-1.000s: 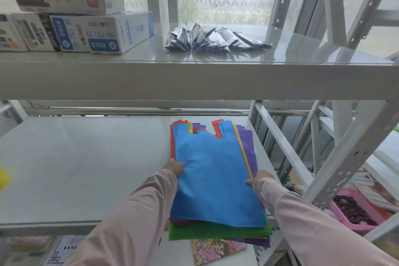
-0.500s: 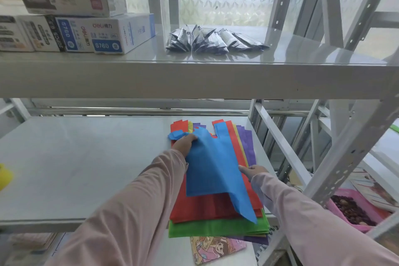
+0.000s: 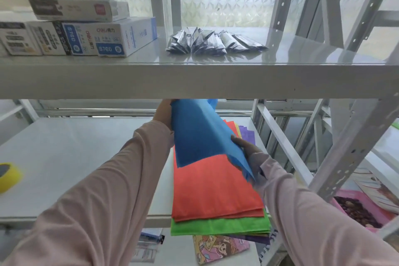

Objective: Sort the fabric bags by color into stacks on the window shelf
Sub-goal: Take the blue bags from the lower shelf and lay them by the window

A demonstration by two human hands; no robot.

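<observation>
The blue bag (image 3: 198,134) is lifted clear of the pile, tilted so that its top end rises to the underside of the upper shelf (image 3: 194,80) while its lower corner hangs down by the right wrist. The left hand (image 3: 163,114) grips it at the upper left edge, fingers wrapped behind the fabric, and the right hand (image 3: 250,157) pinches its lower right edge, so both hands are closed on the same bag, one high and one low. Directly under the hands lies the remaining pile: a red bag (image 3: 213,188) on top, a green bag (image 3: 218,225) showing beneath its near edge, and slivers of a yellow bag (image 3: 237,128) and a purple bag (image 3: 248,136) peeking out just beyond the right hand. The pile rests on the lower shelf (image 3: 64,147), its near end overhanging the shelf edge. Well off to the left of the left arm sits a yellow tape roll (image 3: 8,176). Above the hands, on the upper shelf, stacked white boxes (image 3: 82,34) stand to the left and a fan of silver packets (image 3: 213,42) lies nearer the middle. Below the right arm, a pink tray (image 3: 367,211) holds dark round pieces, too small to identify.
</observation>
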